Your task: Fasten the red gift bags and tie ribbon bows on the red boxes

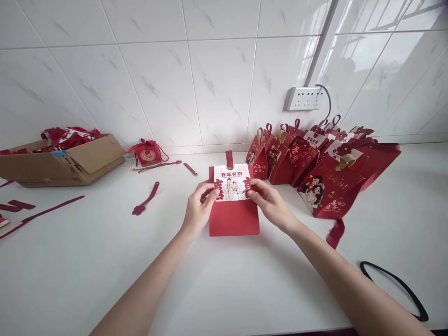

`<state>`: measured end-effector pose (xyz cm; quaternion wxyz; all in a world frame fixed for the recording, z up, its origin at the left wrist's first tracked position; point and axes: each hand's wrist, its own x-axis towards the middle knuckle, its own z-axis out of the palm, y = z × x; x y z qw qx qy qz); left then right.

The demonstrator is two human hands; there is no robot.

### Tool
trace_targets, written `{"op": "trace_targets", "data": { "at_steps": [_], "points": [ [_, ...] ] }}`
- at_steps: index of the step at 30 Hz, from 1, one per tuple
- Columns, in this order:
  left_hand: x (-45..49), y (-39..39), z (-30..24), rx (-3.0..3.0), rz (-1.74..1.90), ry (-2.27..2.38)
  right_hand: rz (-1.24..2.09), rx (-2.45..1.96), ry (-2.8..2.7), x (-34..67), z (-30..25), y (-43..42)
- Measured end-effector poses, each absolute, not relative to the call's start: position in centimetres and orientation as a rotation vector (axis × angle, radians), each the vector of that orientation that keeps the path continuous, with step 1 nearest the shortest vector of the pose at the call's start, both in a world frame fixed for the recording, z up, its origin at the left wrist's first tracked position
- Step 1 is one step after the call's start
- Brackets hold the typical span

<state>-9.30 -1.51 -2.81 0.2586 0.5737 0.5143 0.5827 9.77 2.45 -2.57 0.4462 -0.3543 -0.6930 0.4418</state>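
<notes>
Near the middle of the white desk point(245, 289), one red gift box point(234, 219) was held, a white card point(229, 179) set across its upper front and a red strap point(229, 158) raised above; card and box were pinched at the left edge by the left hand point(199, 203), at the right edge by the right hand point(269, 200); decorated boxes point(324, 193) were grouped to the right, a flower-ended strip point(147, 199) and a cardboard carton point(93, 158) to the left
</notes>
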Motion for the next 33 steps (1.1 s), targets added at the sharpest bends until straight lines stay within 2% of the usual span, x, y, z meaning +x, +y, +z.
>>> {"op": "trace_targets", "data": {
  "at_steps": [6, 33],
  "points": [
    [-9.0, -1.8, -2.5, 1.636, 1.557, 1.348, 1.142, -0.757, -1.729, 10.1, -2.0, 2.6],
    [-8.9, -1.7, -3.0, 1.723, 1.528, 1.371, 1.265, -0.788, -1.690, 10.2, -1.5, 2.1]
  ]
}}
